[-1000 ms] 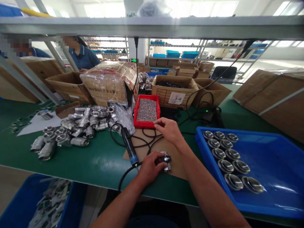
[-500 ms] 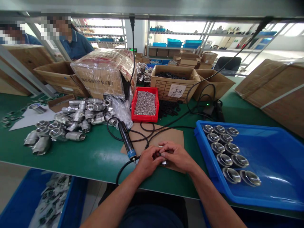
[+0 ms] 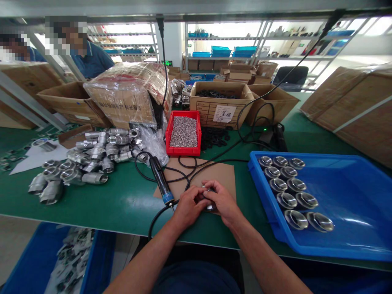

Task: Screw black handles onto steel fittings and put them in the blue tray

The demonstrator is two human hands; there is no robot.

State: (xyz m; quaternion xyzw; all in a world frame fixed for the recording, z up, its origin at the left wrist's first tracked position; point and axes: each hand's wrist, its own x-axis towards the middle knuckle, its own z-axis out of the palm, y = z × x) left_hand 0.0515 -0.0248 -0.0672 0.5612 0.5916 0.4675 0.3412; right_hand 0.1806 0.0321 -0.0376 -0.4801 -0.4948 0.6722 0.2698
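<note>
Both hands now meet over the cardboard sheet; one second earlier the right hand reached toward the red bin while the left hand alone covered the small metal part.

Head view: left and right hands close together around the small metal part, fingers curled and pinching it from both sides; most of the part is hidden, only a sliver of metal showing between the fingers. The part sits just above the near edge of the cardboard sheet, at the front middle of the green table. An electric screwdriver lies just left of the hands, its black cable looping across the cardboard. The red bin, filled with small screws, stands behind the sheet. A heap of metal fittings lies to the left. A blue tray to the right holds shiny round caps in rows. Cardboard boxes line the far side of the table.
</note>
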